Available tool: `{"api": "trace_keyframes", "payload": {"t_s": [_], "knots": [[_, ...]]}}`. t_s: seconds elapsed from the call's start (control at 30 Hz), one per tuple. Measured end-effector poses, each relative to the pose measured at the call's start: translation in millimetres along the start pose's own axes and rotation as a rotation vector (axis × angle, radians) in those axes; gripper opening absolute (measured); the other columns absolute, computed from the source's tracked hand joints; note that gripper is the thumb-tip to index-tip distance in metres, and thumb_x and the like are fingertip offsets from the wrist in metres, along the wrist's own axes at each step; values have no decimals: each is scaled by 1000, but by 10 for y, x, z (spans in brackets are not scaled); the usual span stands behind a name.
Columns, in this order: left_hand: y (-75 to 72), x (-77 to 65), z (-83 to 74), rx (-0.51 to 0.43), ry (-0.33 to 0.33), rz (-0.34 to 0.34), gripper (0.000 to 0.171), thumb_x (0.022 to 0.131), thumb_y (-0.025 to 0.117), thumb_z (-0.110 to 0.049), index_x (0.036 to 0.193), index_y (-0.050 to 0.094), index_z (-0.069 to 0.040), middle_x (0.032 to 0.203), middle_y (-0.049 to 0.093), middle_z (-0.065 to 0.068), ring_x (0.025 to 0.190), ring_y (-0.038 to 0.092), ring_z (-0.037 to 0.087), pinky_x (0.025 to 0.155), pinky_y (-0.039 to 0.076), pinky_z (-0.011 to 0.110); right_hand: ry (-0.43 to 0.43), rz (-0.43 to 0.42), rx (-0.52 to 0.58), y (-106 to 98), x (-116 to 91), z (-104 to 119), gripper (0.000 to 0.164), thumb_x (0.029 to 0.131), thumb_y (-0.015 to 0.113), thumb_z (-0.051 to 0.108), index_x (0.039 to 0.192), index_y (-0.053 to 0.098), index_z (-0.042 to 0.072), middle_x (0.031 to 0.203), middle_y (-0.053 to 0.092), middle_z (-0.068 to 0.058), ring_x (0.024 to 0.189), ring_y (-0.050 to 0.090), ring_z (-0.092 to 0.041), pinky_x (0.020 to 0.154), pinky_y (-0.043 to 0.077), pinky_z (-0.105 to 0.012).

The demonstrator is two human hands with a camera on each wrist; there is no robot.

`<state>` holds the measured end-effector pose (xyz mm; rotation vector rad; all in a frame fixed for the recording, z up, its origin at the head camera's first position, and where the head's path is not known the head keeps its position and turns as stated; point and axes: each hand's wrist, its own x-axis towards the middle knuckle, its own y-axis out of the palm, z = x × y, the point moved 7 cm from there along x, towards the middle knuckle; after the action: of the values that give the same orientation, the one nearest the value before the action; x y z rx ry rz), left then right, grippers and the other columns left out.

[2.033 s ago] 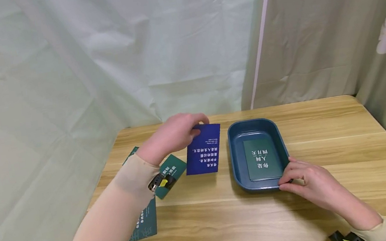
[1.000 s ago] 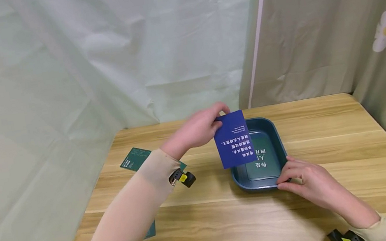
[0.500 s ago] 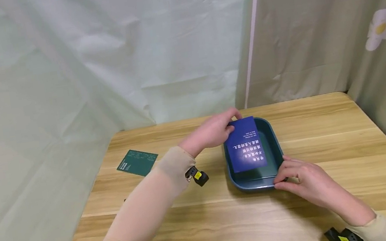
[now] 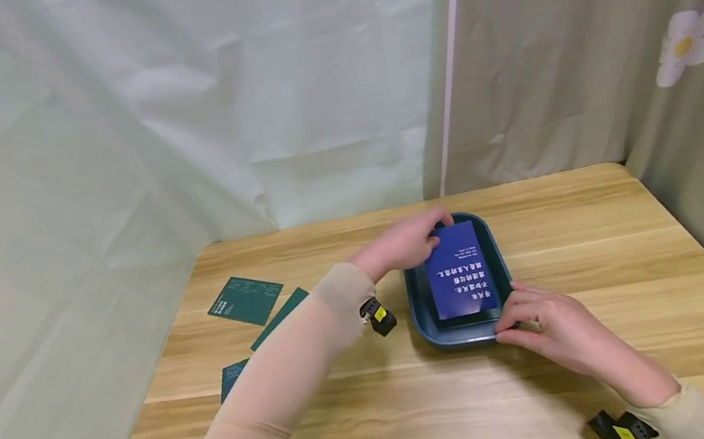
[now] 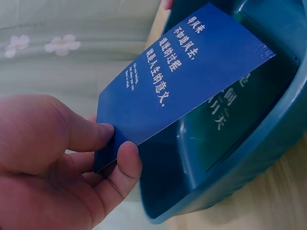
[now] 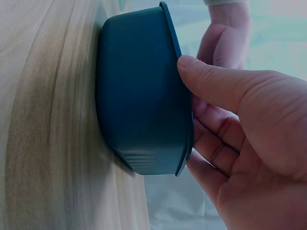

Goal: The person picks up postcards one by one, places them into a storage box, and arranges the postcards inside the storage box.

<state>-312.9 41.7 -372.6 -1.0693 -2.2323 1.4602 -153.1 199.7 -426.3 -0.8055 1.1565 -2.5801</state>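
A blue card (image 4: 458,272) with white lettering is pinched at its far left corner by my left hand (image 4: 405,242). In the left wrist view the blue card (image 5: 177,72) slants over the inside of a dark teal plastic box, thumb on the printed face. A green card (image 5: 225,115) lies in the box beneath it. My right hand (image 4: 555,326) grips the near right corner of the box (image 4: 417,316). The right wrist view has the thumb on the outside of the rim of the box (image 6: 144,91) and the other fingers on the inner side.
Several green cards lie on the wooden table (image 4: 423,421) at the left: one flat green card (image 4: 246,300), a second green card (image 4: 279,318) and a third green card (image 4: 232,378) partly under the left sleeve. A pale curtain (image 4: 305,90) hangs behind the table.
My left hand has carried the blue card rightward from beside the box, then lowered it into the box over the green card. The right hand keeps its hold on the box corner.
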Motion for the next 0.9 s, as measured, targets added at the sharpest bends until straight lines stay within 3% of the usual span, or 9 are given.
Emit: {"api": "trace_keyframes", "payload": {"t_s": [0.3,0.5,0.8,0.9], "knots": [[169,90,114,16,-66,49,35,118,50,-11,152,56,-15,152,61,9,124,60,20,114,49,36,12,4,10,2,12,21,36,82,97,5,88,81,37,94,67,29,129,69,-45,107,54,-62],[249,99,184,-4,-101,71,37,117,53,-11,154,56,-17,153,61,7,120,59,21,107,51,33,6,4,5,15,15,42,36,82,97,5,88,81,37,94,67,29,128,70,-42,108,53,-61],[321,144,172,39,-97,85,45,110,69,-14,153,57,-15,154,62,8,129,60,21,120,46,37,21,13,7,16,-4,57,36,83,97,6,88,81,38,94,67,29,130,69,-43,109,53,-62],[357,177,154,98,-82,88,46,109,72,-17,152,58,-14,151,65,8,129,61,21,119,45,36,28,16,7,17,-12,61,35,83,97,7,88,81,37,94,67,28,131,69,-44,109,52,-63]]}}
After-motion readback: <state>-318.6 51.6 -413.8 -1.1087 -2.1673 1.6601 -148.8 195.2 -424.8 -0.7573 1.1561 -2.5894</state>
